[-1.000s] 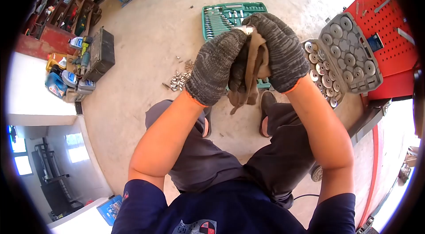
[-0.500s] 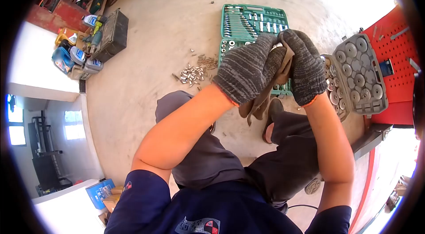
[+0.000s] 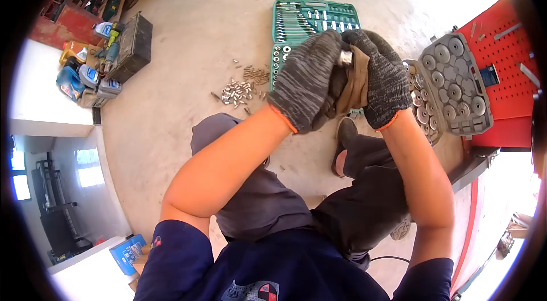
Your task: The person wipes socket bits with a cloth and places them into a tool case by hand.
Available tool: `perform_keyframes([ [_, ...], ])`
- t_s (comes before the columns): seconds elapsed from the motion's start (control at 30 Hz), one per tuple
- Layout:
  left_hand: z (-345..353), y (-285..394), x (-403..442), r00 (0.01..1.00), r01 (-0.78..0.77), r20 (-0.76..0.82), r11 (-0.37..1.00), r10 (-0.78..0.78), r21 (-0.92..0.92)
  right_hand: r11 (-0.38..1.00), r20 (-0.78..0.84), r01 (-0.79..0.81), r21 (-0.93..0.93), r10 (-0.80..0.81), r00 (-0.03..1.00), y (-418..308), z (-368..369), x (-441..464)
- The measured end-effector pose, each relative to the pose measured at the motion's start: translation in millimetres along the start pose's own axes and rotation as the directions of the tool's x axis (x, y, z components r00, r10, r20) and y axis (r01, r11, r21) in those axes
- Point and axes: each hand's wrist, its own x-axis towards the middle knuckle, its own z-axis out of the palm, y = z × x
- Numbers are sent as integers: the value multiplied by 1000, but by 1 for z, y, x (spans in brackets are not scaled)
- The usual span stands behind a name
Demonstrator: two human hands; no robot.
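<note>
Both my hands wear dark grey striped knit gloves and meet in front of me, above an opened green tool case (image 3: 347,9). My left hand (image 3: 305,82) is closed around a short shiny metal socket (image 3: 345,58), whose end shows beside the thumb. In my right hand (image 3: 388,82) is a bunched brown cloth (image 3: 358,82), pressed against the socket. Wrenches and sockets sit in the case; the hands cover its lower part. Left of it, on the floor, lies a pile of loose sockets and bits (image 3: 238,92).
A grey case (image 3: 484,121) of round metal cups stands open at the right, against a red perforated panel (image 3: 507,44). Far left are a black toolbox (image 3: 134,44), a drill (image 3: 111,53) and several bottles (image 3: 69,82). A blue box (image 3: 128,252) is at lower left.
More of the socket's end shows now, and the cloth has shifted, bunched higher between the hands. The view has swung slightly, so the surroundings sit further left in it.
</note>
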Motion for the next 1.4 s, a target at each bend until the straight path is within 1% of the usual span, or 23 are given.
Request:
perform_keyframes([
  [0.03, -1, 3, 3, 976, 209, 17, 905, -218, -370, 997, -3, 6, 75, -6, 1000, -2, 0, 0],
  [0.07, -3, 7, 7, 907, 370, 112, 641, -405, -672, 988, -4, 13, 152, -12, 1000, -3, 1, 1],
  [0.1, -8, 6, 9, 893, 404, 188, 542, -410, -736, 966, 13, 117, 231, -123, 992, -1, 2, 1],
  [0.13, -9, 6, 10, 893, 405, 190, 545, -407, -734, 965, 12, 121, 233, -127, 992, 3, -3, 6],
  [0.17, -10, 5, 9, 919, 371, 104, 746, -380, -553, 958, 76, 182, 223, -204, 976, 7, -10, 15],
  [0.27, -10, 3, 9, 961, 267, 11, 923, -275, -277, 941, 68, 272, 199, -291, 954, -9, 11, -4],
  [0.37, -11, -6, 11, 995, 90, -38, 990, -95, -111, 872, 198, 324, -367, -267, 943, -14, 18, -16],
  [0.4, -9, -9, 10, 993, 76, -78, 990, -86, -122, 873, 197, 323, -366, -267, 943, -13, 17, -15],
  [0.47, -5, -15, 8, 985, 47, -157, 989, -69, -140, 638, 291, 488, -595, -395, 871, -10, 16, -11],
  [0.5, -6, -3, 7, 959, 203, -87, 864, -271, -460, 514, 374, 596, -616, -476, 796, -7, 10, -7],
  [0.53, -6, 7, 6, 900, 333, 46, 617, -433, -713, 375, 449, 687, -623, -547, 706, -5, 7, -3],
  [0.6, -9, 18, 4, 874, 391, 57, 627, -483, -674, 746, 223, 444, -496, -385, 896, -4, 7, -4],
  [0.73, -7, 24, 5, 859, 417, 128, 531, -497, -738, 657, 297, 571, -492, -490, 820, -8, 6, -3],
  [0.8, -6, 34, 5, 851, 423, 147, 492, -504, -761, 857, 205, 333, -394, -272, 940, -22, 16, -17],
  [0.87, -8, 34, 5, 843, 428, 167, 451, -510, -783, 809, 256, 431, -399, -354, 900, -11, 17, -17],
  [0.9, -10, 25, 5, 916, 363, 79, 727, -394, -582, 754, 306, 523, -398, -428, 850, -8, 17, -17],
  [0.97, -12, 10, 4, 968, 248, 36, 916, -250, -315, 775, 319, 494, -394, -389, 864, -14, 13, -20],
  [1.07, -14, 2, 5, 976, 200, -45, 961, -212, -192, 819, 288, 407, -404, -308, 907, -23, 10, -19],
  [1.13, -14, 16, 0, 954, 293, 81, 838, -290, -460, 838, 242, 349, -419, -267, 933, -22, 8, -14],
  [1.2, -7, 37, -6, 960, 275, 56, 882, -274, -383, 965, 114, 214, -149, -198, 973, -12, 3, -2],
  [1.27, -2, 42, -6, 966, 251, 29, 918, -255, -308, 974, 108, 204, -102, -193, 975, -14, 0, -2],
  [1.33, 0, 38, -2, 995, -69, -78, 985, 57, -157, 965, 149, 244, -93, -228, 962, -24, 5, -11],
  [1.4, -3, 38, -2, 996, -75, -66, 985, 65, -157, 970, 226, 223, -92, -198, 954, -23, -3, -10],
])
